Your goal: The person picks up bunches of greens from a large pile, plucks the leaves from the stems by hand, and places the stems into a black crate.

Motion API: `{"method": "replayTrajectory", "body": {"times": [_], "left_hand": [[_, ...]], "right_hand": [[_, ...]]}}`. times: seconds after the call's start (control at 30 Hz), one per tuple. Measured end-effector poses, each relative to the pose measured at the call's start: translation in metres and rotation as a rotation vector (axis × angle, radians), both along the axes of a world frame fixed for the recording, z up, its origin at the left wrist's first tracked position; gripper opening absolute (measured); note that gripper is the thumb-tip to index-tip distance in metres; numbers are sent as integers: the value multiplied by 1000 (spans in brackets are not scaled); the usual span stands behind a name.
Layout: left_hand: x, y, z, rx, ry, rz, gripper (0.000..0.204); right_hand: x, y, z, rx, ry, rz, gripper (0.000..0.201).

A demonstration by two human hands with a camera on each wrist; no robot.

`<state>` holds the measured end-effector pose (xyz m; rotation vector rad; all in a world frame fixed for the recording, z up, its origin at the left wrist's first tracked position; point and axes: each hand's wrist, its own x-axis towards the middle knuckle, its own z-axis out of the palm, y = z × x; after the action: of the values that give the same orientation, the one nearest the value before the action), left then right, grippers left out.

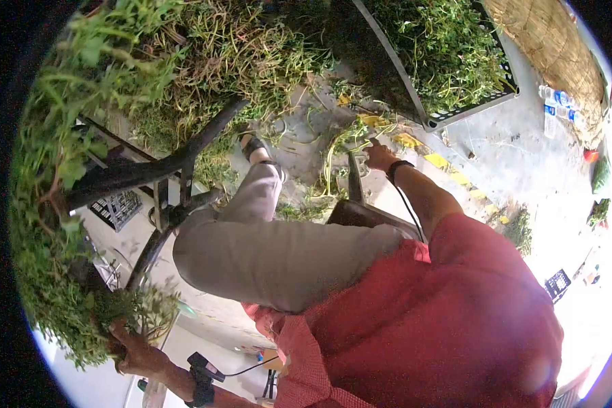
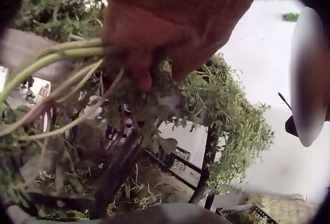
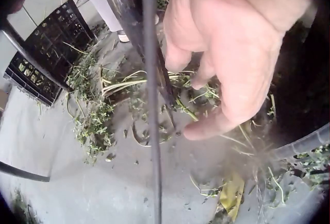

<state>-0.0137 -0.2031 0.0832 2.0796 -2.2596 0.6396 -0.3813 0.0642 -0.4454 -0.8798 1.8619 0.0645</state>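
Long pale stems [image 2: 77, 54] run out from under my left hand [image 2: 149, 33], whose fingers curl round them in the left wrist view. In the head view that same hand [image 1: 139, 353] is at the lower left, against a mass of leafy greens [image 1: 54, 285]. My right hand [image 1: 381, 156] reaches low over the floor, beside loose stems [image 1: 330, 160]. Its fingers bend loosely in the right wrist view, with nothing gripped in the hand [image 3: 232, 48]. Scattered greens [image 3: 95, 126] lie on the floor past the fingertips.
Dark curved bars [image 1: 143, 173] stand between my left arm and leg. A black crate of greens [image 1: 449, 54] is at the top, near water bottles [image 1: 557, 109]. Yellow floor tape [image 1: 436, 160] runs past my right arm. Another black crate [image 3: 51, 48] stands at the right wrist view's left.
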Motion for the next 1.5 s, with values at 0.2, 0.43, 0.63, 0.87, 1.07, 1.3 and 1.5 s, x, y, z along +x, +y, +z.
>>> {"method": "replayTrajectory", "body": {"times": [0.2,0.43,0.63,0.87,1.07,1.3,1.5], "left_hand": [[-35,-15,2,120,610,239,75],[39,-29,8,71,-33,96,65],[23,-24,15,-111,-1070,-198,59],[38,-39,30,56,-600,58,66],[-55,-24,7,30,-160,-89,54],[-36,-24,18,-54,-582,-12,51],[-32,-24,15,-115,-366,-234,45]], "right_hand": [[-2,-15,-25,26,-62,-23,46],[-2,-45,-23,104,-84,96,53],[31,30,-105,56,-33,-188,55],[13,26,-121,-303,-413,-579,62],[31,29,-123,-356,-331,-505,70],[32,-61,-113,116,-42,-1349,66],[10,-95,-114,35,-293,-1421,44]]}}
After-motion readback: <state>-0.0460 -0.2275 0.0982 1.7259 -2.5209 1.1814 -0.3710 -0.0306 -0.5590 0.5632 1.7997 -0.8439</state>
